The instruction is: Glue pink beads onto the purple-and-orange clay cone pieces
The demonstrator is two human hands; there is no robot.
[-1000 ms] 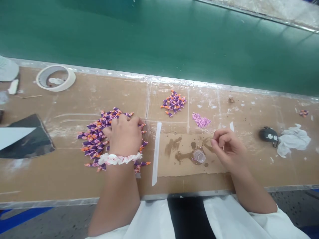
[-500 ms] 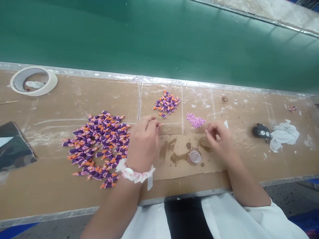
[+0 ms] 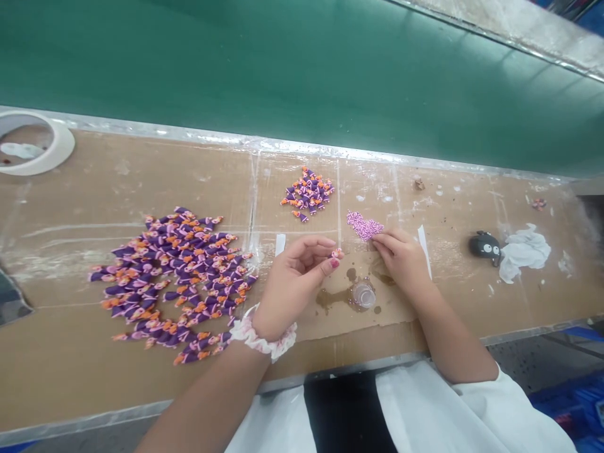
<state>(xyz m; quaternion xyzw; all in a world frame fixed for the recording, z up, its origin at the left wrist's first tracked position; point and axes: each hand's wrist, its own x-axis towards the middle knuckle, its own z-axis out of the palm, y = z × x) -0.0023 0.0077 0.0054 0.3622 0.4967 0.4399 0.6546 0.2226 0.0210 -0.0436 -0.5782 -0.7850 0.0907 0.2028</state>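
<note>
My left hand (image 3: 299, 277), with a white scrunchie at the wrist, pinches a small figurine (image 3: 336, 253) between thumb and fingertips; its orange top shows and the rest is hidden by the fingers. The fingers of my right hand (image 3: 401, 257) are pressed together at the lower right edge of a pile of tiny pink beads (image 3: 363, 225). Whatever sits between those fingertips is too small to make out. Below both hands, a small clear cup (image 3: 364, 294) stands on a piece of cardboard (image 3: 330, 324) with wet brown stains.
Many purple and orange figurines (image 3: 189, 264) lie spread at left, with a smaller group (image 3: 309, 194) at the back. A tape roll (image 3: 61, 151) rests far left. At right are a black round object with eyes (image 3: 484, 245) and a crumpled white tissue (image 3: 523, 251).
My left hand has turned and moved right, bringing the figurine into view. My right hand has moved left and up to the bead pile. The camera view has shifted slightly.
</note>
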